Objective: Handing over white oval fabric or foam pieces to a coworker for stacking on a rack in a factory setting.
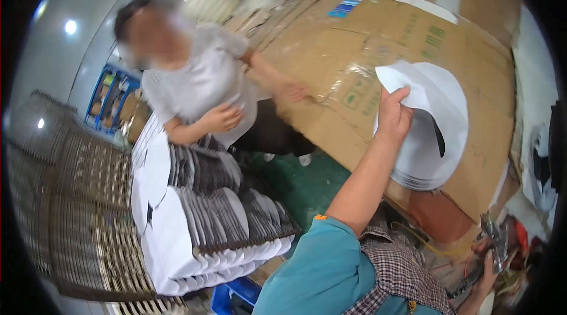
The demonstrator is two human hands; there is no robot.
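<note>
At the right of the head view, my left hand (394, 115) is closed on the edge of a thin white sheet (434, 87), fingers pinching its corner. The sheet has a curved outline and is lifted and bent. Below it lies a stack of similar white sheets (419, 180) with rounded edges, on a cardboard-covered table. Low at the right edge, my right hand (486, 273) is closed around a silver metal tool (497, 241) that looks like a spray gun. Part of that hand is hidden by the tool and the clutter around it.
A co-worker (207, 78) in a light shirt stands across the table corner at the left. Flattened cardboard (331, 132) covers the table. Beside the co-worker, a rack holds rows of white and dark pieces (207, 220). More wire racks (71, 197) stand far left.
</note>
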